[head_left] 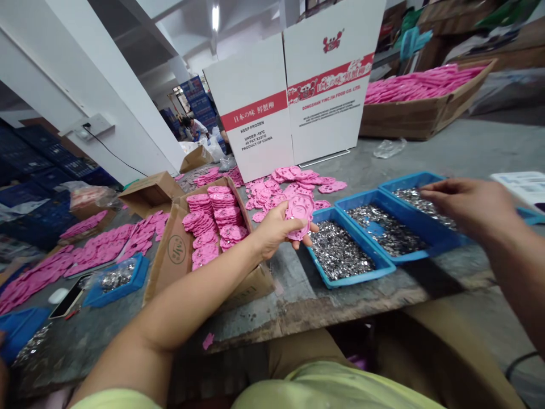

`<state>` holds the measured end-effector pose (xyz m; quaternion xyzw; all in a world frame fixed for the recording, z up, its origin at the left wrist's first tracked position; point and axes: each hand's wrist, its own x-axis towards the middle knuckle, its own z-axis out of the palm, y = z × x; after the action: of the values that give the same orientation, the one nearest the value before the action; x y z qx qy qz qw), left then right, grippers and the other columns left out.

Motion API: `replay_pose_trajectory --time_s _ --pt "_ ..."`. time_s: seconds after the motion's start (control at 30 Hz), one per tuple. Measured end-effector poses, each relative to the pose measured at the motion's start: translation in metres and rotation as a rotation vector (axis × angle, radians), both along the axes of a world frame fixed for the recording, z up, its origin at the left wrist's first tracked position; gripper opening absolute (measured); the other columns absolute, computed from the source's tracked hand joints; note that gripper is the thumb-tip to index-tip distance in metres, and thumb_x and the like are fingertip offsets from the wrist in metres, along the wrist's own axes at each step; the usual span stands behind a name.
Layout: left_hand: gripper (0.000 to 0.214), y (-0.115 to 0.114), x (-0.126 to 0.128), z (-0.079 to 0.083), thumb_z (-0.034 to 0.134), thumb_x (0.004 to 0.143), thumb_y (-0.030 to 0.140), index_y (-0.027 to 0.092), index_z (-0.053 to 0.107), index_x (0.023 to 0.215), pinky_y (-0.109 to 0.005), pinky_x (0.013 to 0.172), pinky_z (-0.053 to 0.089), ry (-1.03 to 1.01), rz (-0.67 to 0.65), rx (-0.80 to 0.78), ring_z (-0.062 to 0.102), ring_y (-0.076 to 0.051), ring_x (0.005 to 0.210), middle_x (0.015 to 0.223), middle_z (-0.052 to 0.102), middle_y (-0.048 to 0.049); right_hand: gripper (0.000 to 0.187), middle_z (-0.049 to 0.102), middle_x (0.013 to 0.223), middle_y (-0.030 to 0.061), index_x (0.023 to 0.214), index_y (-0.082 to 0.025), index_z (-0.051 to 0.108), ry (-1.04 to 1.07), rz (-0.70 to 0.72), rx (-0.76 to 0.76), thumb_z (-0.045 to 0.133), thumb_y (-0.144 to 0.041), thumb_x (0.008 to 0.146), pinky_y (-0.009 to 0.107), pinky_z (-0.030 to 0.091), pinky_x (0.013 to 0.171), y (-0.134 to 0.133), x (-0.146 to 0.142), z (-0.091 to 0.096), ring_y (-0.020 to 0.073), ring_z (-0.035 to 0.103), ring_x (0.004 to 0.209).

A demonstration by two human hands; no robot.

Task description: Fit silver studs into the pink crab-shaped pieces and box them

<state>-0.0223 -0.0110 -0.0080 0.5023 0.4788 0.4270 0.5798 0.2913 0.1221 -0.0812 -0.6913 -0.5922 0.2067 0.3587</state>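
Observation:
My left hand (281,230) is closed on a flat pink plastic piece (300,211) with a moulded outline, its face turned up toward me. It hovers over the table beside the nearest blue tray (353,278), which is filled with small shiny metal bits (336,250). My right hand (464,201) is over the farthest blue tray (419,177), fingers drawn together in a pinch above its metal pieces. Whatever those fingertips hold, if anything, is too small to make out. Between these two stands a middle blue tray (409,258), also holding metal bits.
An open carton (166,255) with stacked pink pieces stands left of my forearm. Loose pink pieces (272,190) lie before an upright white cardboard screen (327,125). A wide box (409,122) of pink pieces sits at back right. Another person (196,128) is far behind.

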Motion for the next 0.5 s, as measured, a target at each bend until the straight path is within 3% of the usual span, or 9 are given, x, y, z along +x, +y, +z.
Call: replay_pose_trajectory --time_s 0.07,0.13,0.2,0.3,0.37,0.5 --pt "0.040 0.001 0.000 0.000 0.073 0.076 0.022 0.017 0.050 0.108 -0.022 0.044 0.044 -0.006 0.008 -0.011 0.070 -0.015 0.054 0.083 0.078 -0.0066 0.008 0.063 0.067 0.0041 0.086 -0.015 0.074 0.331 0.070 -0.100 0.072 -0.019 0.080 0.034 0.042 0.063 -0.020 -0.029 0.015 0.0138 0.047 0.058" --pt "0.043 0.001 0.000 0.000 0.075 0.075 0.021 0.017 0.050 0.109 -0.022 0.044 0.044 0.001 0.041 -0.024 0.070 -0.015 0.055 0.083 0.077 -0.0055 0.016 0.060 0.063 0.0016 0.080 -0.016 0.073 0.498 0.277 -0.128 0.079 -0.028 0.072 0.032 0.038 0.060 -0.042 -0.063 0.026 0.0133 0.045 0.059" --pt "0.048 0.001 0.000 -0.001 0.077 0.072 0.019 0.017 0.048 0.110 -0.022 0.045 0.044 0.013 0.095 -0.030 0.069 -0.014 0.056 0.084 0.075 -0.0045 0.030 0.058 0.063 -0.0002 0.079 -0.017 0.072 0.583 0.527 -0.134 0.084 -0.042 0.067 0.031 0.035 0.058 -0.059 -0.093 0.031 0.0120 0.042 0.058" --pt "0.055 0.000 0.002 -0.001 0.084 0.068 0.018 0.018 0.047 0.108 -0.022 0.046 0.043 0.051 0.163 -0.022 0.068 -0.013 0.057 0.081 0.071 -0.0014 0.038 0.059 0.064 -0.0007 0.081 -0.019 0.071 0.597 0.774 -0.051 0.080 -0.054 0.071 0.030 0.035 0.057 -0.072 -0.126 0.030 0.0121 0.042 0.057" --pt "0.055 0.000 0.003 -0.002 0.086 0.068 0.019 0.018 0.049 0.107 -0.021 0.046 0.042 0.075 0.187 0.003 0.067 -0.012 0.057 0.078 0.068 0.0013 0.035 0.065 0.071 0.0018 0.081 -0.021 0.069 0.554 0.837 0.044 0.075 -0.055 0.078 0.031 0.042 0.062 -0.075 -0.139 0.027 0.0152 0.052 0.063" --pt "0.055 0.000 0.003 -0.002 0.088 0.068 0.019 0.018 0.049 0.107 -0.020 0.044 0.040 0.090 0.236 0.027 0.065 -0.011 0.055 0.078 0.066 0.0031 0.022 0.075 0.084 0.0058 0.084 -0.023 0.067 0.438 0.824 0.186 0.068 -0.045 0.086 0.034 0.049 0.071 -0.077 -0.149 0.025 0.0212 0.066 0.077"
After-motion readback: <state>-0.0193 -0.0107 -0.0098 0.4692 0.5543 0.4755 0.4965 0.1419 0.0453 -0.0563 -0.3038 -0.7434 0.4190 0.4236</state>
